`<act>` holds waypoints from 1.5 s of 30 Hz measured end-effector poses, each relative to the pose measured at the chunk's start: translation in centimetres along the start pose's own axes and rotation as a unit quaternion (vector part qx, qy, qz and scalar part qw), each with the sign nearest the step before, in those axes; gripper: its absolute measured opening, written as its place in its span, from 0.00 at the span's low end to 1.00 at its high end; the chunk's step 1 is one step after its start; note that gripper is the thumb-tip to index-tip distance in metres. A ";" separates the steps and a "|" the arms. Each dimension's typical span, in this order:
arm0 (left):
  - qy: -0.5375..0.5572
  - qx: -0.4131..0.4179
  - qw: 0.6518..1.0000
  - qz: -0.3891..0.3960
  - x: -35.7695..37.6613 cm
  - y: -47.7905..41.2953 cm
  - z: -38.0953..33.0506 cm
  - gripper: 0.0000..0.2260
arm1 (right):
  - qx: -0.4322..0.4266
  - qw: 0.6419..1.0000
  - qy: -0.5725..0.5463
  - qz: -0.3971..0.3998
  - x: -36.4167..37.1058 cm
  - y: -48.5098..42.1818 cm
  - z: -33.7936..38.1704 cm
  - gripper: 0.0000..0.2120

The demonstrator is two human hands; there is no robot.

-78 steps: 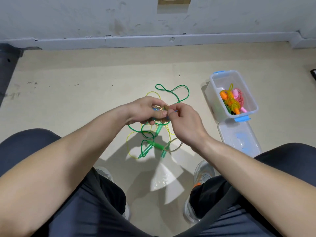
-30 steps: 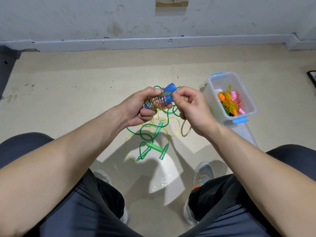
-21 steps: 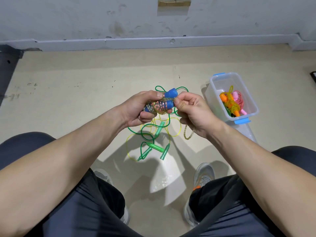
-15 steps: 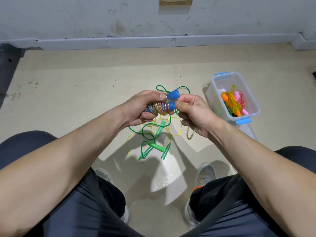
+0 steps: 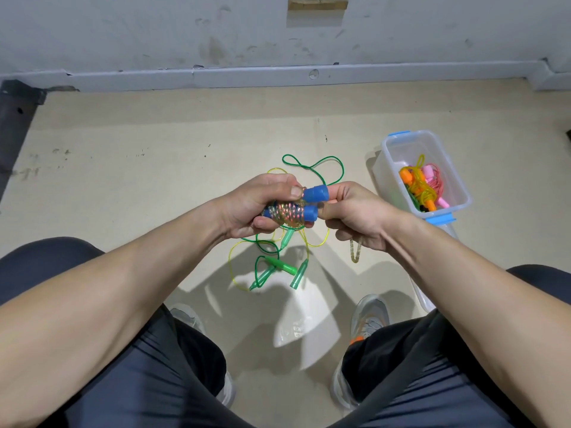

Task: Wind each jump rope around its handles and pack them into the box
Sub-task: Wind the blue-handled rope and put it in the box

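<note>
Head camera view, looking down past two bare forearms at a beige floor (image 5: 154, 180) that meets a grey wall at the far side. At the middle of the scene a blue-handled jump rope (image 5: 287, 213) is held above the floor between both hands. Its glittery clear cord is wound in tight turns around the two blue handles (image 5: 315, 193), which are laid side by side. The left hand (image 5: 253, 208) is wrapped around the wound bundle, fingers and thumb curled over the coils. The right hand (image 5: 355, 217) is closed at the handle ends, thumb and fingers pinched together there, and a short loose tail (image 5: 355, 253) of cord is seen hanging below its palm.

The bundle's long axis is laid left to right, with the blue caps pointed right, toward the right hand. Only the tail appears left to be wound or tucked in.

A clear box (image 5: 414, 146) with blue clips is set on the floor to the right and slightly farther away, nearer the right hand than the left. Orange, yellow and pink packed ropes (image 5: 423, 189) are seen inside it. Its lid (image 5: 425, 299) is laid just on the near side, partly hidden by the right forearm. Green ropes (image 5: 278, 264), tangled with a thin yellow cord, are left unwound on the floor beneath the hands.
</note>
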State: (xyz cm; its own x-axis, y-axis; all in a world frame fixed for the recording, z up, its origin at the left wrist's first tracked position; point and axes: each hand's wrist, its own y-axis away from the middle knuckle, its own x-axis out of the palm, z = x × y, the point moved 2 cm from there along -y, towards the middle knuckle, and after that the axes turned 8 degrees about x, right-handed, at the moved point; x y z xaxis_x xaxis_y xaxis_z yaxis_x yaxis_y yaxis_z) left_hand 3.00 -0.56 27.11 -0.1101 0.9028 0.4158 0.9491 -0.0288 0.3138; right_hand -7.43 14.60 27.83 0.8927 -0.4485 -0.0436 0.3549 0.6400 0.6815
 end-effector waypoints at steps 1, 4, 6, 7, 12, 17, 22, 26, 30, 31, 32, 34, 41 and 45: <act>-0.002 0.001 1.000 0.002 -0.1 0.1 -0.1 0.03 | -0.003 1.000 -0.001 0.002 0.1 0.0 -0.1 0.11; -0.033 -0.005 0.999 0.015 -0.2 0.3 -0.6 0.11 | 0.001 1.000 0.013 0.026 0.0 0.2 -0.3 0.06; -0.088 -0.021 0.995 0.043 0.0 0.6 -1.0 0.15 | 0.018 0.997 0.060 0.053 -0.3 0.5 -0.4 0.05; -0.116 -0.031 0.991 0.063 0.1 0.6 -1.1 0.16 | 0.025 0.994 0.087 0.066 -0.5 0.6 -0.4 0.05; -0.234 -0.080 0.962 0.113 1.1 1.2 -1.2 0.13 | 0.038 0.982 0.108 0.147 -0.8 0.7 -1.2 0.06; -0.340 -0.070 0.931 0.114 0.7 1.1 -1.3 0.10 | 0.087 0.979 0.085 0.165 -0.6 0.3 -1.5 0.08; -0.361 -0.077 0.919 0.138 0.2 1.2 -1.4 0.09 | 0.106 0.986 0.001 0.130 -0.8 -0.1 -0.9 0.13; -0.375 -0.091 0.910 0.149 0.7 1.3 -1.7 0.10 | 0.113 0.983 -0.017 0.142 -1.1 0.3 -0.6 0.14; -0.376 -0.060 0.915 0.134 0.7 1.4 -2.1 0.09 | 0.107 0.973 -0.073 0.189 -1.4 1.0 -0.1 0.09; -0.364 -0.056 0.923 0.114 0.4 1.4 -2.1 0.11 | 0.103 0.969 -0.092 0.206 -1.4 1.2 0.0 0.08; -0.353 -0.056 0.930 0.092 0.2 1.5 -2.1 0.14 | 0.098 0.964 -0.108 0.221 -1.3 1.4 0.1 0.08; -0.337 -0.055 0.937 0.065 -0.2 1.5 -2.0 0.16 | 0.089 0.958 -0.132 0.240 -1.0 1.7 0.4 0.10; -0.278 -0.017 0.960 0.030 -0.5 1.4 -2.0 0.18 | 0.049 0.931 -0.172 0.318 -0.9 1.7 0.7 0.25; -0.247 -0.008 0.969 -0.001 -0.9 1.3 -2.3 0.17 | 0.000 0.908 -0.176 0.380 -0.6 1.7 0.5 0.27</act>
State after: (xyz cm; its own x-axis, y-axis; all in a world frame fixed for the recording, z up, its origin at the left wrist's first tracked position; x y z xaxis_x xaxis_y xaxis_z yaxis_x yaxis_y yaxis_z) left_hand 3.66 -2.43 29.10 0.0465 0.9980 -0.0431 0.9441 -0.0298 0.3284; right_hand -7.50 15.59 29.36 0.7356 -0.0498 0.6756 -0.3257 0.8484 0.4172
